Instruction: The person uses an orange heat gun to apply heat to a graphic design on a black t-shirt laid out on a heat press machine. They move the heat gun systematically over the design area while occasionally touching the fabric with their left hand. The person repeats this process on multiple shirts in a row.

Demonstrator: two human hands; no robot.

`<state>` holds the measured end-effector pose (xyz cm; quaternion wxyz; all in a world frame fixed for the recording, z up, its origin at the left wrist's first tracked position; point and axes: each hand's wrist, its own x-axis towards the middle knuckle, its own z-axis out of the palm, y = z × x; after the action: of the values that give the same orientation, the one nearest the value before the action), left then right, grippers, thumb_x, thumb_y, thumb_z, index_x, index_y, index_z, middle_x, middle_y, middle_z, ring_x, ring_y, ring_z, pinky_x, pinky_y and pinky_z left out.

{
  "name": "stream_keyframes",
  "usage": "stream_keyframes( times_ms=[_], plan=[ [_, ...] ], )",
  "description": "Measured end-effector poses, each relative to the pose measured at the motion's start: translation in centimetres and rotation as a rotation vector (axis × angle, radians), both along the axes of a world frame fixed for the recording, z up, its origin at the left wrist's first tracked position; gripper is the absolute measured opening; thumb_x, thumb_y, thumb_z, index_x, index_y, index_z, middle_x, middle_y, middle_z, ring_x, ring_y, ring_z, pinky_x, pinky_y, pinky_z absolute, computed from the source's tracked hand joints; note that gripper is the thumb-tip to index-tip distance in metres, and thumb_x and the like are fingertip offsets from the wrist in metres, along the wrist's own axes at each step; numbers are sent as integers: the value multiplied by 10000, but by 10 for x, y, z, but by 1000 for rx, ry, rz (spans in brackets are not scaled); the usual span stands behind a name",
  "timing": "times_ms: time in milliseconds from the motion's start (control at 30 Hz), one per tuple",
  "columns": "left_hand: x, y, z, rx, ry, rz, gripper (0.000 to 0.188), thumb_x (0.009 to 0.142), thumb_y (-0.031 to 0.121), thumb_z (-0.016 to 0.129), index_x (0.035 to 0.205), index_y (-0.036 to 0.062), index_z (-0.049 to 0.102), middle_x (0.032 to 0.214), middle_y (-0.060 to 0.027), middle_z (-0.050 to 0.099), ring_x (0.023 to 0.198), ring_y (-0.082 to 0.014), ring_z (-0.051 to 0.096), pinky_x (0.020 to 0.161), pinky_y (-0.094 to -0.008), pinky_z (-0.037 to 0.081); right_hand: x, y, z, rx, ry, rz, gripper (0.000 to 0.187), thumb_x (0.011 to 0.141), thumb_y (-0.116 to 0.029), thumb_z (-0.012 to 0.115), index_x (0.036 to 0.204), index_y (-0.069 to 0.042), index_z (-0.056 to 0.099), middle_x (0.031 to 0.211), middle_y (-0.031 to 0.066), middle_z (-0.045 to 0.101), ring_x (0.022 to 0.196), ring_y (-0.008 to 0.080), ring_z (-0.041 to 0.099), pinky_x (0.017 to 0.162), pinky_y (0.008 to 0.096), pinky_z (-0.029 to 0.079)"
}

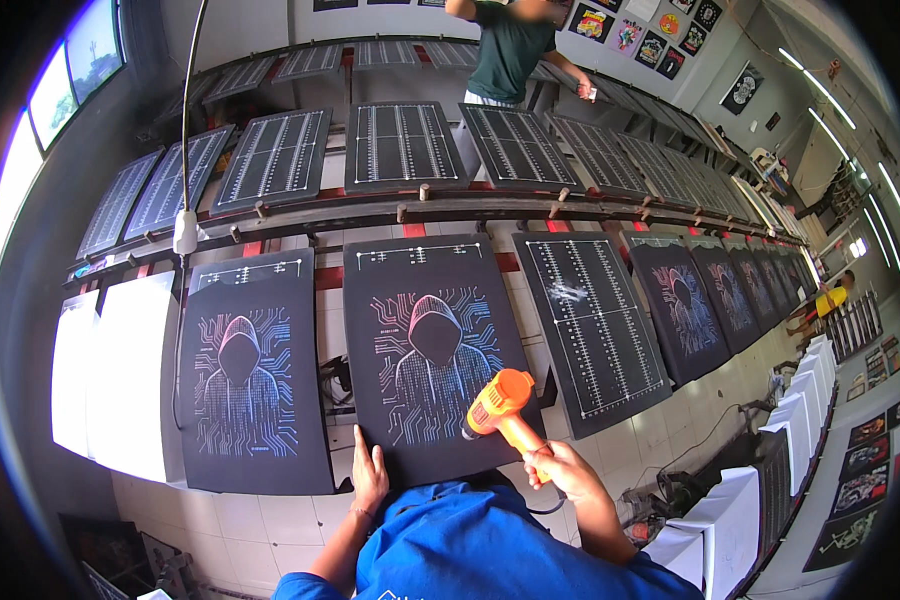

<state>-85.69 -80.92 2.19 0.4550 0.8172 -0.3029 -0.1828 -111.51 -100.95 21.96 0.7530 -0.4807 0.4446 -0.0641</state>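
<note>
My right hand point(564, 470) grips the handle of an orange heat gun point(506, 402). Its dark nozzle points down and left over the lower right part of a black printed fabric panel point(435, 340). That panel lies on a flat board in front of me and carries a hooded, faceless figure amid circuit lines in red, white and blue. Fingers stretched out, my left hand point(370, 474) rests at the board's lower left edge and holds nothing.
Another printed panel point(245, 370) lies to the left, beside white boards point(135, 375). A bare marked board point(590, 330) stands at right, with more prints beyond. A cable with a white box point(185, 232) hangs at left. Across the rails stands a person in a dark green shirt point(510, 55).
</note>
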Motion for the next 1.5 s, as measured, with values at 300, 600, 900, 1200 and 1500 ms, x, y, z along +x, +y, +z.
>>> stream_keyframes(
  times_ms=[300, 600, 900, 1200, 1500],
  plan=[
    [3, -2, -1, -52, 74, -13, 600, 1002, 196, 415, 1505, 16, 141, 1473, -262, 336, 1343, -397, 370, 1102, -400, 317, 4, -1, 6, 22, -38, 0, 241, 915, -206, 648, 1013, -12, 542, 758, 15, 574, 602, 82, 575, 533, 232, 498],
    [3, -1, -4, -55, 66, -30, 585, 1006, 200, 398, 1500, 1, 156, 1486, -256, 314, 1354, -383, 357, 1112, -389, 299, 9, -2, -3, -14, -10, -24, 227, 908, -199, 633, 984, -10, 532, 741, 30, 567, 584, 107, 570, 527, 258, 498],
    [31, -11, 34, -38, -339, 106, 368, 1018, 318, 383, 1013, -12, 546, 909, -155, 571, 855, -269, 559, 781, -412, 451, 15, -6, -4, 21, -44, 25, 227, 928, -215, 632, 1013, -26, 540, 736, 19, 561, 592, 104, 574, 525, 256, 490],
    [172, -60, 353, -592, -348, 89, 790, 775, 834, -110, 597, 127, 194, 548, 27, 180, 524, -127, 132, 502, -321, 105, 22, -8, 1, -69, -40, 54, 309, 916, -239, 631, 1074, 5, 526, 762, 36, 567, 610, 120, 574, 546, 266, 488],
    [185, -100, 390, -637, -584, 252, 963, 873, 791, 100, 847, -3, 644, 579, -6, 435, 506, -86, 324, 503, -256, 305, 23, -2, 2, -100, -63, 49, 353, 911, -267, 638, 1103, 7, 523, 768, 40, 566, 600, 118, 572, 549, 266, 483]
  ],
)
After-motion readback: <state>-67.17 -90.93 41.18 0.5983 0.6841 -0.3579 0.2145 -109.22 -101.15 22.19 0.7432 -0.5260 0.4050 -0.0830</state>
